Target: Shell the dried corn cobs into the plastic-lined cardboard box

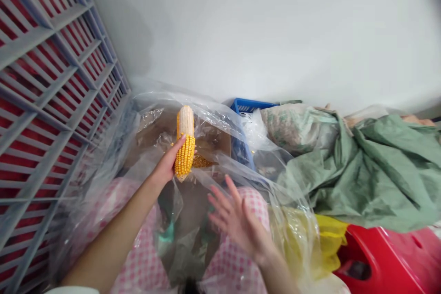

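My left hand (171, 160) grips a corn cob (185, 154) that stands nearly upright over a clear plastic bag. Yellow kernels cover its lower part, while much of the upper front is bare and pale. To the right of the cob, my right hand (234, 218) is open with its fingers spread, somewhat blurred and holding nothing. Below the cob, loose corn kernels (202, 161) lie inside the clear plastic bag (220, 115), which spreads wide around both arms. Brown cardboard (148, 142) shows through the plastic.
A grey plastic crate wall (64, 101) rises on the left. To the right are a blue basket (241, 106), a filled sack (299, 124), green cloth-like sheeting (372, 170), a yellow bag (327, 239) and a red plastic stool-like object (379, 257). A white wall (262, 23) stands behind.
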A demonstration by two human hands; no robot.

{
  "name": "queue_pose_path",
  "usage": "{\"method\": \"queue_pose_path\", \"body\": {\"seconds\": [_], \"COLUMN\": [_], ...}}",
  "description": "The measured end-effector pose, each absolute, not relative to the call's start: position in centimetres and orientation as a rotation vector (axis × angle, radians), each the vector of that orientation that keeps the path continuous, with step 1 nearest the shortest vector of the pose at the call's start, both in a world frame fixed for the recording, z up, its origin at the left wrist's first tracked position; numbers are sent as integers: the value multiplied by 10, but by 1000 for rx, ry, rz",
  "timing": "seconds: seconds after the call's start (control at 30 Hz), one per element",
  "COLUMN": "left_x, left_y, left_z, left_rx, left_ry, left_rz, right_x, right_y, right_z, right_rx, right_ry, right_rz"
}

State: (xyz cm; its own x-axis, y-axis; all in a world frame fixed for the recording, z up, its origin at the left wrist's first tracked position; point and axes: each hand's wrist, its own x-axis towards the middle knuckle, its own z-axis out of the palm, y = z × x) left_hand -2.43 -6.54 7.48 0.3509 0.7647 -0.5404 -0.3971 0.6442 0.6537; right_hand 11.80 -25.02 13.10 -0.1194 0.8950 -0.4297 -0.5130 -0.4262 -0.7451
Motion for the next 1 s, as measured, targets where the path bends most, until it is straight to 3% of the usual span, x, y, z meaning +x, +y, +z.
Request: {"method": "queue_pose_path", "body": {"seconds": [0.2,0.5,0.63,0.73,0.83,1.0], "left_x": [-23,-23,-22,-22,-23,-23], "left_y": [-66,-66,-66,-65,-64,-64], "left_z": [74,75,75,75,75,74], "left_rx": [500,523,517,513,518,517], "left_ry": [948,923,954,956,949,968], "left_rz": [783,753,768,762,758,779], "right_x": [62,45,49,63,83,115], "right_y": [-277,-283,-284,-293,-305,-307], "right_z": [140,163,166,167,168,166], "right_rx": [-449,-470,-1116,-1683,-1890,-2053], "right_ry": [-151,-228,-703,-1358,-1754,-1963], "right_rz": [1928,1834,1494,883,365,214]}}
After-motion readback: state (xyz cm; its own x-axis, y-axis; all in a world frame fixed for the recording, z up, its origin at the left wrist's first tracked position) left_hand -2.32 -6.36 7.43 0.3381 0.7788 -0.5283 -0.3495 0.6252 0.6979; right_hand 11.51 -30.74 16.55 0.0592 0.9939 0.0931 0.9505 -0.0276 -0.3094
